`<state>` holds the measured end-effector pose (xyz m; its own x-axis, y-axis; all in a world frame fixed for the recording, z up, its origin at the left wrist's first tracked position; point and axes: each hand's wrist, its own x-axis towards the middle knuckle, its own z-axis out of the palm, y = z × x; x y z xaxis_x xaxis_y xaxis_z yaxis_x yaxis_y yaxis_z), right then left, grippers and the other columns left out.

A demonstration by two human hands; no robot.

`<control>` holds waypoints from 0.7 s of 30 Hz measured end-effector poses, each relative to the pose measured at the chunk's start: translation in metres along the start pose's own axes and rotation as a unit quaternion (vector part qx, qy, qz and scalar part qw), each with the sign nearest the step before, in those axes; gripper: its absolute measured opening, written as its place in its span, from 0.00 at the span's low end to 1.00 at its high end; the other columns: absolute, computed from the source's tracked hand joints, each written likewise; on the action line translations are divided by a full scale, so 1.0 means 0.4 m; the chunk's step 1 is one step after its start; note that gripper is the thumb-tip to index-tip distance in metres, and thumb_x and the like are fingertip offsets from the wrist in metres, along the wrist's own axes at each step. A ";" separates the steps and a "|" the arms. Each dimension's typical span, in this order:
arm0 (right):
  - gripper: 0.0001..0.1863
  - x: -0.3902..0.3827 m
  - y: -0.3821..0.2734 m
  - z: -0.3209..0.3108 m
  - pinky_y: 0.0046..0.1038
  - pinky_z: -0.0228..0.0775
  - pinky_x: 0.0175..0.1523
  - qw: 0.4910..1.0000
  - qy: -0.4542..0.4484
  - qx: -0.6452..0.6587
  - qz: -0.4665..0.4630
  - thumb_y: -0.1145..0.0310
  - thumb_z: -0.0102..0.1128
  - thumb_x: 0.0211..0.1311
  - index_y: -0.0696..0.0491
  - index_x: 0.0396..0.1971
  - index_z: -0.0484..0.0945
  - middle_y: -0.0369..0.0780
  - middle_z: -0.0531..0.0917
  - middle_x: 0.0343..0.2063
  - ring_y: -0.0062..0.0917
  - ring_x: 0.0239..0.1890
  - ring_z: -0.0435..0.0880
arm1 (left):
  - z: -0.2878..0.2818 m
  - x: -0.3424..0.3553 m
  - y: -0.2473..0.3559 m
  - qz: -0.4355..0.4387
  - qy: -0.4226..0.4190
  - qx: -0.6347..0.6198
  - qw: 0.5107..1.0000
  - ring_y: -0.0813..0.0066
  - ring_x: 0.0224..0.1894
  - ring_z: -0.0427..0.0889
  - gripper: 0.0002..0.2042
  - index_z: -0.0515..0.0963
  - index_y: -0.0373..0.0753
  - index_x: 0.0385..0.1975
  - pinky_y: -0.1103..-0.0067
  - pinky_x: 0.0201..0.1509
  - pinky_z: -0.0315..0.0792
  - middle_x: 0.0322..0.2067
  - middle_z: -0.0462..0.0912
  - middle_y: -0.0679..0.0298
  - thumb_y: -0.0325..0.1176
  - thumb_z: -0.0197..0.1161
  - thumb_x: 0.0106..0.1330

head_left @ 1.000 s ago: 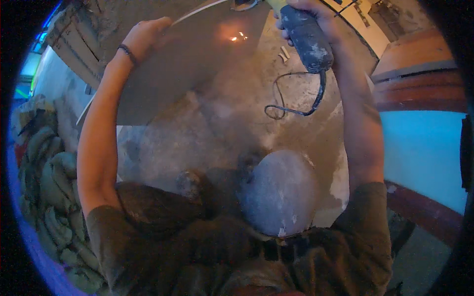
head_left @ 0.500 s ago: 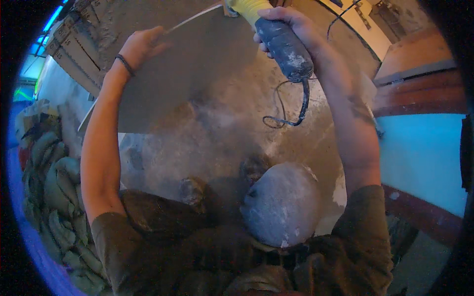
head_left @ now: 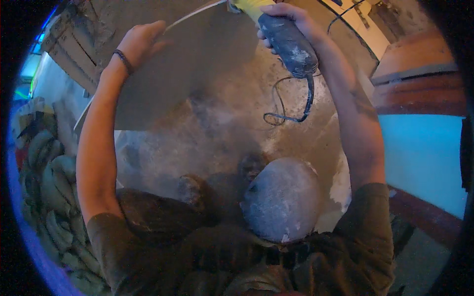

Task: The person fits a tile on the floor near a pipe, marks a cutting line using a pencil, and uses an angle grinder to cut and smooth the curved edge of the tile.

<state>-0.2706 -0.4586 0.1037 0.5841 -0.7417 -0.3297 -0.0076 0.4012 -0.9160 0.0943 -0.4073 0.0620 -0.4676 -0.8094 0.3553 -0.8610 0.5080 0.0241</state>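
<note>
My right hand [head_left: 294, 22] is wrapped round the dark, dust-smeared body of a yellow-and-black angle grinder [head_left: 289, 47]. Its yellow front end runs to the top rim of the picture, and its working head is hardly visible. A black cord [head_left: 310, 101] hangs from the rear and loops on the ground. Beneath the tool, a large flat grey slab [head_left: 182, 74] lies with a pale far edge. My left hand [head_left: 143, 42], a dark bracelet at the wrist, rests by that edge at the far left. Its fingers are stretched out and partly blurred, with the thumb apart.
Dusty ground [head_left: 217, 128] lies between my arms under hazy air. A rounded, dust-covered pale grey shape [head_left: 281, 200] is close before me. Stacked boxes [head_left: 71, 47] stand far left, heaped sacks [head_left: 59, 182] near left. A pale blue panel [head_left: 422, 153] and reddish-brown boards [head_left: 419, 93] are at right.
The angle grinder and my right hand have shifted slightly right. My left hand has moved a little toward the slab's far edge, and its blur has lessened. The grip on the tool is unchanged.
</note>
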 end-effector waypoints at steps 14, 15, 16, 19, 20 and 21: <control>0.27 -0.014 -0.023 0.024 0.25 0.79 0.27 0.999 0.037 -0.023 -0.001 0.56 0.64 0.55 0.64 0.44 0.69 0.42 0.81 0.25 0.26 0.22 0.82 | 0.000 0.013 -0.007 -0.046 -0.041 -0.030 0.998 0.48 0.26 0.75 0.17 0.74 0.39 0.31 0.64 0.29 0.68 0.23 0.75 0.52 0.47 0.67 0.60; 0.27 -0.014 -0.022 0.025 0.25 0.79 0.27 0.999 0.037 -0.030 -0.006 0.56 0.63 0.55 0.64 0.44 0.70 0.42 0.81 0.25 0.26 0.22 0.82 | 0.003 0.012 -0.005 -0.046 -0.040 -0.031 0.998 0.48 0.26 0.75 0.17 0.74 0.39 0.31 0.64 0.29 0.68 0.23 0.75 0.52 0.47 0.67 0.60; 0.27 -0.012 -0.022 0.023 0.25 0.79 0.27 0.999 0.037 -0.030 -0.006 0.56 0.63 0.55 0.64 0.44 0.70 0.42 0.81 0.25 0.26 0.22 0.82 | 0.006 0.011 -0.003 -0.038 -0.033 -0.033 0.998 0.48 0.27 0.76 0.17 0.74 0.39 0.32 0.64 0.29 0.68 0.23 0.75 0.52 0.47 0.67 0.60; 0.25 -0.013 -0.027 0.021 0.26 0.79 0.27 0.998 0.031 -0.055 0.001 0.56 0.63 0.56 0.63 0.42 0.71 0.42 0.81 0.25 0.26 0.21 0.82 | 0.014 0.003 -0.017 -0.019 -0.013 -0.035 0.999 0.48 0.27 0.76 0.17 0.74 0.39 0.32 0.64 0.30 0.69 0.24 0.76 0.52 0.47 0.67 0.60; 0.25 -0.016 -0.025 0.021 0.26 0.79 0.27 0.998 0.020 -0.060 -0.018 0.56 0.63 0.56 0.63 0.41 0.72 0.43 0.81 0.25 0.26 0.21 0.82 | 0.013 0.004 -0.015 -0.007 -0.005 -0.038 0.999 0.48 0.27 0.77 0.17 0.74 0.39 0.32 0.64 0.30 0.69 0.24 0.76 0.52 0.47 0.67 0.60; 0.24 -0.019 -0.024 0.023 0.26 0.79 0.27 0.997 0.008 -0.065 -0.036 0.56 0.63 0.56 0.63 0.40 0.72 0.43 0.82 0.25 0.26 0.21 0.82 | 0.012 0.004 -0.013 -0.007 -0.004 -0.038 0.999 0.48 0.27 0.77 0.17 0.74 0.39 0.32 0.64 0.30 0.69 0.24 0.76 0.52 0.47 0.67 0.60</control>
<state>-0.2677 -0.4519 0.1172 0.5731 -0.7756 -0.2644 -0.0717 0.2740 -0.9591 0.0970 -0.4127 0.0581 -0.4569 -0.8193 0.3462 -0.8506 0.5164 0.0995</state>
